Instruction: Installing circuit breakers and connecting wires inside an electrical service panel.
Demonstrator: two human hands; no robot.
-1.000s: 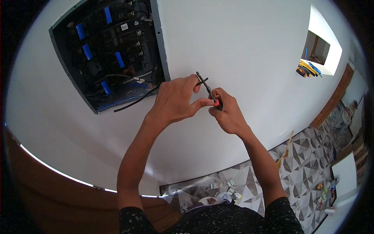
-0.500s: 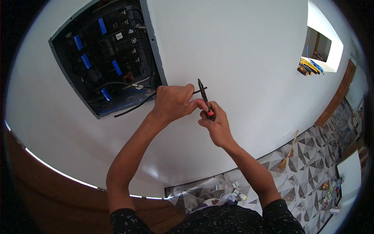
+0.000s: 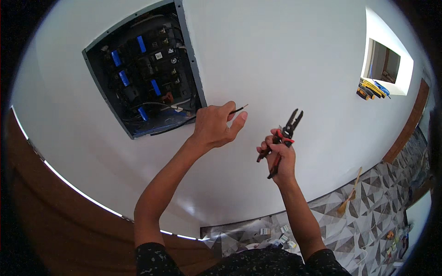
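Observation:
My left hand point(image 3: 212, 125) is closed on a black electrical wire point(image 3: 238, 110) beside the lower right corner of an electrical panel box point(image 3: 198, 76). The wire's tip past my fingers is bare and copper coloured; its other part runs behind the hand along the box's lower edge. Off to the right, my right hand point(image 3: 282, 158) grips a pair of wire strippers point(image 3: 289, 130) with red and black handles. The jaws point up, parted and apart from the wire. Inside the box are black breakers with several blue switch handles point(image 3: 155, 87) and loose wires.
A white wall point(image 3: 276, 55) surrounds the box. At the right, a recessed opening point(image 3: 405, 69) has yellow-handled tools point(image 3: 372, 87) on its ledge. Below are a patterned tile floor point(image 3: 331, 230), a broom point(image 3: 348, 198) and several small boxes point(image 3: 284, 234). Brown cloth point(image 3: 69, 221) is at lower left.
The strippers have come off the wire and moved right with my right hand, their jaws now parted. The wire's end now shows bare copper. The whole view has shifted slightly.

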